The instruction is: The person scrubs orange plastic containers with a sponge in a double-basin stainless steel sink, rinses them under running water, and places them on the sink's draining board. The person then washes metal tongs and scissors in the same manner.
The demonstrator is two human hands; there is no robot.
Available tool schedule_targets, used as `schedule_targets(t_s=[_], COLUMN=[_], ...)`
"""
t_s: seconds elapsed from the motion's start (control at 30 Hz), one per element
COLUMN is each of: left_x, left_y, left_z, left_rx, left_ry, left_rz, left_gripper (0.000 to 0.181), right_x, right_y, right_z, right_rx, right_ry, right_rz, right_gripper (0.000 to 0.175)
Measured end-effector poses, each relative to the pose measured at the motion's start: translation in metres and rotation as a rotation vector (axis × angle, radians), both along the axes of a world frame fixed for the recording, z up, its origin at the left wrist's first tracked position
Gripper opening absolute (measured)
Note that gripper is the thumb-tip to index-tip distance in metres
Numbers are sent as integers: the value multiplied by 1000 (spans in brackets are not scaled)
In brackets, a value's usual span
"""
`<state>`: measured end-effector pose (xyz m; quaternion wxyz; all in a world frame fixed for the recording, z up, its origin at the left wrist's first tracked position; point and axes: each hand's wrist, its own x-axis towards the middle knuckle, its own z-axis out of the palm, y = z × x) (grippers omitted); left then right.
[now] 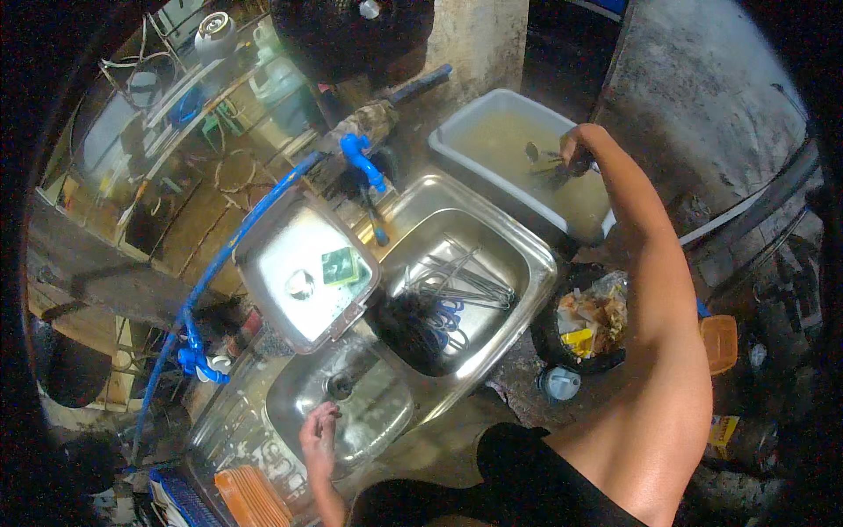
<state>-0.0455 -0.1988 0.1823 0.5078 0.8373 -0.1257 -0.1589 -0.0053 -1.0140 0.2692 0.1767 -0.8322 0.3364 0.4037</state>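
My right hand (579, 148) is shut on dark-looking utensils at the right side of a grey plastic tub (490, 174) of cloudy water; their ends are partly hidden in the water. My left hand (321, 428) holds nothing, with its fingers loosely bent over the near basin (382, 421) of a steel double sink. Metal utensils (461, 280) and several blue-handled scissors (451, 323) lie in the far basin (507, 263). A square container (306, 329) with whitish suds rests across the left part of the sink, holding a green scouring pad (340, 265) and a small round metal item (300, 284).
Blue pipes with taps (361, 161) run along the sink's back. A black bin of food scraps (593, 319) stands right of the sink, near a translucent jug (561, 383). Orange stacked trays (252, 495) lie at the lower left. A wire rack (191, 244) stands at the left.
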Motion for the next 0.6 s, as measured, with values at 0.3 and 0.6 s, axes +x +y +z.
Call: schedule_targets(t_s=[0.3,0.6], left_x=[2,-11], left_y=[13,-7], left_z=[-53,-56], left_rx=[-161,-161], left_ry=[163,205], left_rz=[24,30], left_gripper=[28,24], right_x=[15,-39], right_y=[7,190], right_z=[30,-78], right_rx=[-426,-148], right_ry=[-23,-792], right_rz=[122,466], right_gripper=[18,42])
